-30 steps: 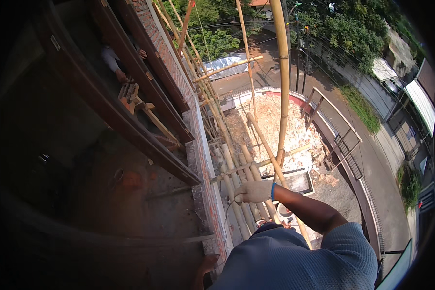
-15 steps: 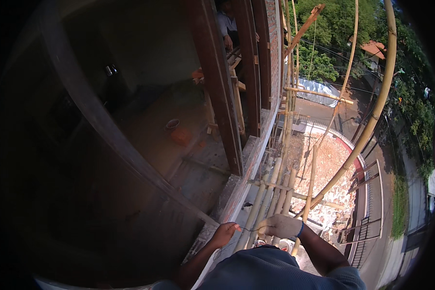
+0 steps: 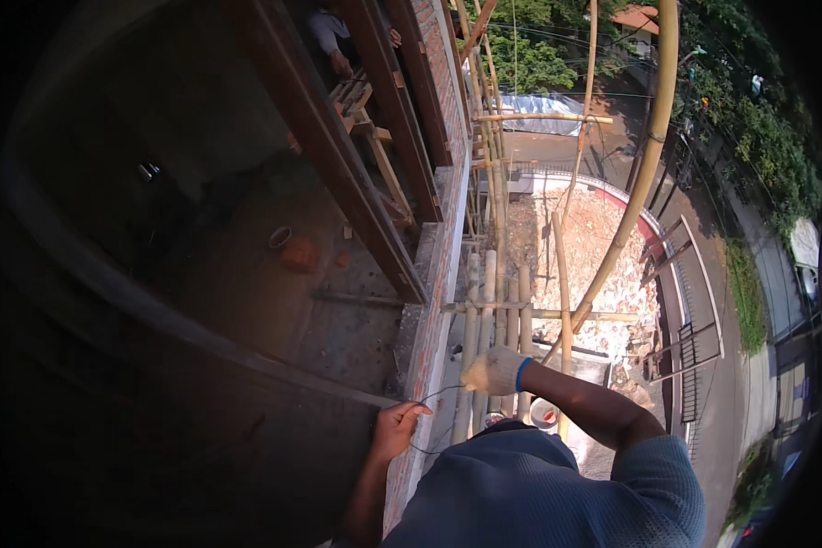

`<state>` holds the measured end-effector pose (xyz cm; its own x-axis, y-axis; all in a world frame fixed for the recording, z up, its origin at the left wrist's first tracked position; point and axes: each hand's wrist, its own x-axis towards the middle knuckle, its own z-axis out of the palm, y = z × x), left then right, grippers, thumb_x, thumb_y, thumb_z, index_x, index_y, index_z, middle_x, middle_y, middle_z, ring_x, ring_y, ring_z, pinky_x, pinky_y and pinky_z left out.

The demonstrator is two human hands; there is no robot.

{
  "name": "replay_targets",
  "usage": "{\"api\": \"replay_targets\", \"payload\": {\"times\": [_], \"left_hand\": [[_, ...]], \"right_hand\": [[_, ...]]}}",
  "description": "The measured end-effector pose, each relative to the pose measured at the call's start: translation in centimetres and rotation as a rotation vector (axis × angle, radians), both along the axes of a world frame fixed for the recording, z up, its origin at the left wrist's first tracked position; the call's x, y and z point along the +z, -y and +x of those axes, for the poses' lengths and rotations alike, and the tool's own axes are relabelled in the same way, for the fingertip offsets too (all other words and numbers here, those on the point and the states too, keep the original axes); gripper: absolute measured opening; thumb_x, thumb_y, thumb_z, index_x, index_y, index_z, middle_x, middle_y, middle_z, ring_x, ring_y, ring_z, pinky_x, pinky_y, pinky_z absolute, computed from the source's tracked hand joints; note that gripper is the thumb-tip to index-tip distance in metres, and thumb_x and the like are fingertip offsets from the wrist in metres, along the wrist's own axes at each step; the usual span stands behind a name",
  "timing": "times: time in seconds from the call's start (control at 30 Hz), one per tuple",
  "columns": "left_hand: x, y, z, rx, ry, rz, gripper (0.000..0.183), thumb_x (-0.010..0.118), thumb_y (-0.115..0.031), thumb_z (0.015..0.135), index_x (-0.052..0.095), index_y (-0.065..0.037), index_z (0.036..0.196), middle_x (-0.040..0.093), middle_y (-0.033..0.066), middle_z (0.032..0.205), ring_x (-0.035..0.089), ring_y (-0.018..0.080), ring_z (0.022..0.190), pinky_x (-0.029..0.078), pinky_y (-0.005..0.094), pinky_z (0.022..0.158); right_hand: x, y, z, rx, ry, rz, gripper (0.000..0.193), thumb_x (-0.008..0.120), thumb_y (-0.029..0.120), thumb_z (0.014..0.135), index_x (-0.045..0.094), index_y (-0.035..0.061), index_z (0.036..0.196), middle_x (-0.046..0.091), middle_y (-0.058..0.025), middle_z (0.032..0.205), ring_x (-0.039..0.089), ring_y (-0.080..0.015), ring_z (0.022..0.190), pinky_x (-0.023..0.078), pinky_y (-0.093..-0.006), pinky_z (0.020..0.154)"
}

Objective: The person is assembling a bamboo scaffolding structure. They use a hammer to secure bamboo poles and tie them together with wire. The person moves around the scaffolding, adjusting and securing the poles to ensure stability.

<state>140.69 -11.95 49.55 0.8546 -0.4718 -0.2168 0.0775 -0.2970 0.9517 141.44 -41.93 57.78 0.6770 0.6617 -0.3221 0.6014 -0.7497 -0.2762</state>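
My bare left hand (image 3: 397, 430) is closed, thumb and fingers pinching a thin dark cord (image 3: 442, 391) above the brick wall edge. It could be wire or string; I cannot tell which. The cord runs across to my right hand (image 3: 495, 372), which wears a pale work glove with a blue cuff and is closed on the other end. A loose stretch of cord curves below my left hand towards my body. Beneath my right hand lie the bamboo poles (image 3: 489, 310) of the scaffold.
Dark wooden frame posts (image 3: 374, 219) stand along the wall ledge (image 3: 429, 320). A tall bent bamboo pole (image 3: 653, 155) rises on the right. Below my right arm is a white bucket (image 3: 543, 414). Beyond the posts, a person's hand (image 3: 341, 64) shows. Rubble (image 3: 594, 265) covers the ground far below.
My right hand has moved up and away from my body, and my left hand shifted slightly left, with the cord stretched longer between them. The whole view has also turned.
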Motion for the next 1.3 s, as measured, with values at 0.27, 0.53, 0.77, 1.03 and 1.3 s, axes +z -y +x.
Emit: {"api": "replay_targets", "payload": {"times": [0.27, 0.53, 0.77, 1.03, 1.3], "left_hand": [[4.1, 4.2, 1.5, -0.422, 0.064, 0.016, 0.029, 0.059, -0.029, 0.106, 0.077, -0.005, 0.106, 0.076, 0.0053, 0.099, 0.067, 0.0128, 0.095, 0.05, 0.0307, 0.09], [3.0, 3.6, 0.9, -0.423, 0.139, 0.087, 0.028, 0.061, -0.028, 0.106, 0.075, -0.004, 0.107, 0.078, 0.0107, 0.101, 0.073, 0.0224, 0.09, 0.053, 0.0349, 0.085], [3.9, 2.3, 0.2, 0.262, 0.284, 0.066, 0.035, 0.056, -0.03, 0.108, 0.067, -0.002, 0.089, 0.063, 0.0054, 0.074, 0.059, 0.0169, 0.064, 0.046, 0.0338, 0.063], [11.5, 8.1, 2.3, 0.808, 0.164, -1.119, 0.038, 0.047, -0.04, 0.111, 0.049, -0.008, 0.09, 0.034, -0.0008, 0.065, 0.031, 0.0097, 0.056, 0.027, 0.028, 0.054], [7.5, -5.0, -4.1, 1.188, 0.086, -0.732, 0.037, 0.052, -0.039, 0.109, 0.063, -0.008, 0.092, 0.059, 0.0054, 0.087, 0.06, 0.022, 0.085, 0.049, 0.0384, 0.076]], "right_hand": [[2.9, 2.6, 0.0, -0.333, 0.045, 0.211, 0.022, 0.058, 0.024, 0.102, 0.07, 0.0098, 0.114, 0.072, -0.0075, 0.096, 0.073, -0.0265, 0.089, 0.057, -0.0394, 0.077], [3.5, 5.4, 2.0, -0.336, -0.183, 0.601, 0.029, 0.056, 0.032, 0.106, 0.067, 0.0049, 0.107, 0.067, -0.0165, 0.083, 0.068, -0.0324, 0.081, 0.053, -0.0424, 0.077], [-0.6, 9.4, 6.0, -1.219, 0.02, 1.322, 0.038, 0.048, 0.031, 0.107, 0.066, -0.001, 0.113, 0.062, -0.0035, 0.081, 0.057, -0.0102, 0.068, 0.047, -0.0268, 0.063], [-3.6, -5.8, 2.0, -0.245, -0.462, 0.797, 0.035, 0.058, 0.034, 0.101, 0.065, 0.0012, 0.111, 0.067, -0.0164, 0.083, 0.068, -0.0314, 0.079, 0.052, -0.0444, 0.074], [-0.5, -0.2, 5.6, 0.146, -0.274, 0.539, 0.034, 0.052, 0.037, 0.105, 0.069, 0.0083, 0.111, 0.072, -0.0158, 0.101, 0.068, -0.0395, 0.098, 0.054, -0.0484, 0.085]]}}
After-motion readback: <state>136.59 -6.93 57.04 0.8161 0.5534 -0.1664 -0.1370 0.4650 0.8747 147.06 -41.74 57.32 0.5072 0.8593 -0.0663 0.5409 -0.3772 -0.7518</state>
